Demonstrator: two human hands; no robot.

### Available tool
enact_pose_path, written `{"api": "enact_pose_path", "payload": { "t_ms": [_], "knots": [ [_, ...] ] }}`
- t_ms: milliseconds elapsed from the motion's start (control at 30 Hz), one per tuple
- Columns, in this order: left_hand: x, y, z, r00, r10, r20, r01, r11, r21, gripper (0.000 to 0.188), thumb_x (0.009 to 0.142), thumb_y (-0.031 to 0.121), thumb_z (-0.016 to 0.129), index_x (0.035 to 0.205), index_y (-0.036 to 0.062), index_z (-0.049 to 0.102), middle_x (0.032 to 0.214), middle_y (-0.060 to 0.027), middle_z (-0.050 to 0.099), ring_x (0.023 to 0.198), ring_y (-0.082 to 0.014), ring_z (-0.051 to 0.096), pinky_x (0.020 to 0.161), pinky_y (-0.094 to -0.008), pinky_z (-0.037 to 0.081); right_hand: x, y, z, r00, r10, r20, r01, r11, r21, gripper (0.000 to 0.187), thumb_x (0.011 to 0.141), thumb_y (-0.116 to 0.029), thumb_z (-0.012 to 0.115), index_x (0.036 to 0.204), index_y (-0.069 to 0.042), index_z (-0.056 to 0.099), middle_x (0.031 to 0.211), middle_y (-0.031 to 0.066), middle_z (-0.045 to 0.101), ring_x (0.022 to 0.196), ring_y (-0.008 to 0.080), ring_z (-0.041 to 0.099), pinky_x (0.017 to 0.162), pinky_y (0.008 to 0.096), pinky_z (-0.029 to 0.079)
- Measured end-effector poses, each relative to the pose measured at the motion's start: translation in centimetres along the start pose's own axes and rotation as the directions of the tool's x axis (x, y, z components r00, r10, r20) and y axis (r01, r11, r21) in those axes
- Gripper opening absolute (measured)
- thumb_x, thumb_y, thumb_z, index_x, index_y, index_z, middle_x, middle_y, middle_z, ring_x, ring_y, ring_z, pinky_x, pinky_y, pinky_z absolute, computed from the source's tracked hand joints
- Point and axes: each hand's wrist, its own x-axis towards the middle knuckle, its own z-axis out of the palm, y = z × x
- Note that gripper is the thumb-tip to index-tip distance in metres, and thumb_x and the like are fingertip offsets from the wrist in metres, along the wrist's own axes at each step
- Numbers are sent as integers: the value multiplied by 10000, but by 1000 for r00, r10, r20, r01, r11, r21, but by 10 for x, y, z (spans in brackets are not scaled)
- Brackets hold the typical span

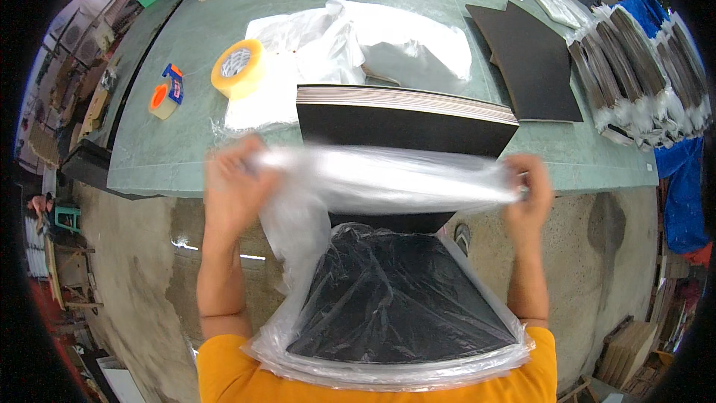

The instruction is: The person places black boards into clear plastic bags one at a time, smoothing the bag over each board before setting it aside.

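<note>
Between my two hands stretches the loose end of a clear plastic bag (403, 175), blurred by motion. My left hand (240, 183) is closed on one end of it, and my right hand (528, 190) grips the other. The rest of the bag wraps a black panel (395, 298) that leans against my orange shirt, its plastic creased. Just beyond the stretched plastic, a stack of black boards (395, 128) with pale edges sits at the front of the table, partly hidden by the bag. How many panels the bag holds is hidden.
On the green table (201, 37) lie a large yellow tape roll (237, 67), a blue tape dispenser (168, 93) and white plastic bags (410, 33). Loose black boards (529, 67) lie to the right, beside plastic-wrapped bundles (626, 67). A blue tarp (682, 201) hangs at the right edge.
</note>
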Motion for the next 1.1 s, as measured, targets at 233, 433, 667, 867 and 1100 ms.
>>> {"api": "enact_pose_path", "payload": {
  "t_ms": [233, 433, 667, 867, 1100],
  "knots": [
    [23, -13, 20, 747, 640, -182, -459, 694, 555, 636, 568, -96, 532, 1141, 180, 514, 1015, -63, 467, 729, -202, 507, 580, -306, 450, 26, -18, 9, 985, -158, -72, 136, 959, -247, 594, 604, 158, 414, 1136, -91, 509, 1156, 129, 421, 1082, 245, 408, 864, 329, 350],
    [1, -27, 9, 666, 739, -99, -637, 633, 440, 642, 486, -127, 512, 1056, 161, 582, 894, -61, 505, 750, -209, 498, 572, -278, 439, 6, 3, -23, 976, -215, -30, 214, 977, -10, 485, 597, 124, 524, 1032, -81, 594, 916, 100, 561, 817, 168, 529, 681, 251, 420],
    [3, -102, -4, 744, 226, 628, 416, 579, -701, 398, 560, 82, 671, 908, -77, 562, 730, -90, 595, 648, -141, 557, 580, -231, 438, -25, 66, -11, 619, 54, 784, -784, 99, 612, 221, 615, -52, 682, 789, 17, 566, 636, 63, 564, 545, 118, 528, 435, 231, 417],
    [-28, -216, 91, 587, -156, 794, 641, 688, -339, 245, 718, 210, 648, 816, -3, 576, 756, -35, 556, 716, -111, 517, 676, -225, 399, -183, 219, 99, 212, 318, 924, -975, -1, 224, 283, 647, -29, 524, 925, -8, 570, 768, 120, 592, 722, 201, 579, 580, 295, 450],
    [-28, -212, 86, 807, -256, 533, 129, 956, 264, 235, 719, 144, 641, 883, -13, 581, 822, -69, 601, 736, -139, 542, 685, -268, 433, -127, 145, 87, 593, 517, 617, -401, 855, -331, 277, 699, -186, 571, 898, 7, 563, 774, 103, 593, 717, 188, 543, 668, 326, 429]
  ]
}}
